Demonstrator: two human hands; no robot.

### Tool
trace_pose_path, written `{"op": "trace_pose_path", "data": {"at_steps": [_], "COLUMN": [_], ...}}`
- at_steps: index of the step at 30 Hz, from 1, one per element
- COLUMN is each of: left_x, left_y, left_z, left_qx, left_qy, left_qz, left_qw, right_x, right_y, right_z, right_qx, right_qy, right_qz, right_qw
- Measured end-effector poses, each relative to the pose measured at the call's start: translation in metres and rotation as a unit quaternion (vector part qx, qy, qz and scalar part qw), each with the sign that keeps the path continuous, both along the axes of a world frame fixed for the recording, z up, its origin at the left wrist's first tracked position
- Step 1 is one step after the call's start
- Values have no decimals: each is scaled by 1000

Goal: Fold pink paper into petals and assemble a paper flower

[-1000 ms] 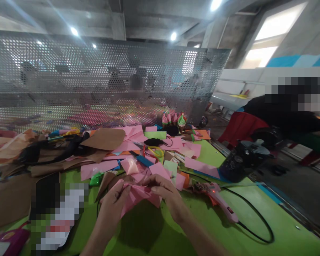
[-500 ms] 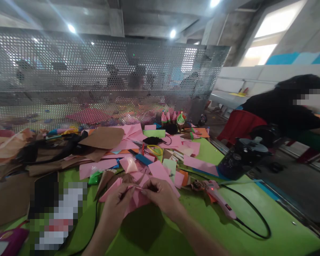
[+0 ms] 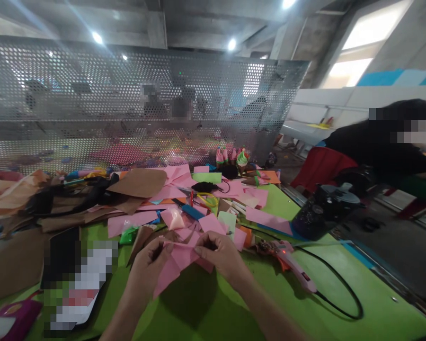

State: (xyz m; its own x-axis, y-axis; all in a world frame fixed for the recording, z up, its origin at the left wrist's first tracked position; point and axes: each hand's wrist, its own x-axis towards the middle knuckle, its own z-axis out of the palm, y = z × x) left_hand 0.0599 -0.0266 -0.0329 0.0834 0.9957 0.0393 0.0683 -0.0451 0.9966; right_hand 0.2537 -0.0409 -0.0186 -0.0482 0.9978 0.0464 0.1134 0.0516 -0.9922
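Between my hands is a folded piece of pink paper (image 3: 181,257), creased and angled, with a flap hanging down toward the lower left. My left hand (image 3: 151,260) pinches its left edge between thumb and fingers. On the other side my right hand (image 3: 222,258) grips the right edge the same way. Just beyond the fingers lie more pink paper sheets (image 3: 208,222) and a small bag of pale pink material (image 3: 176,219). A bag of green material (image 3: 128,235) rests left of my hands.
A pink glue gun (image 3: 298,270) with a lit red light and a black cable lies at right. Behind it stands a dark jug (image 3: 321,210). Brown paper (image 3: 138,183) and finished paper cones (image 3: 242,160) lie farther back. A perforated metal panel (image 3: 128,104) closes the far side; a person (image 3: 372,137) sits at right.
My hands have spread slightly apart, and the pink paper between them has turned, its flap now hanging lower at the left. The view has shifted a little.
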Motion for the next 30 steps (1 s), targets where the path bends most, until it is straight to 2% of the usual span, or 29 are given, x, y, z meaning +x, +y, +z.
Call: {"op": "trace_pose_path", "data": {"at_steps": [5,12,18,21,26,30], "left_x": [5,6,10,9,3,3], "left_y": [-2,-3,-5,-4,0,-1], "left_z": [-3,0,-5,-5,-7,-7], "left_qx": [22,50,46,20,16,22], "left_qy": [25,25,37,41,51,83], "left_qz": [-37,-43,-71,-78,-136,-154], "left_qw": [999,998,996,996,989,984], "right_x": [-3,-6,-10,-9,-6,-8], "right_y": [-3,-5,-8,-7,-7,-9], "right_z": [2,-1,-4,-4,1,2], "right_qx": [-11,4,19,31,70,80], "right_qy": [-6,-67,-68,-98,-118,-109], "right_qz": [52,32,57,41,-19,23], "right_qw": [999,997,996,994,990,991]}}
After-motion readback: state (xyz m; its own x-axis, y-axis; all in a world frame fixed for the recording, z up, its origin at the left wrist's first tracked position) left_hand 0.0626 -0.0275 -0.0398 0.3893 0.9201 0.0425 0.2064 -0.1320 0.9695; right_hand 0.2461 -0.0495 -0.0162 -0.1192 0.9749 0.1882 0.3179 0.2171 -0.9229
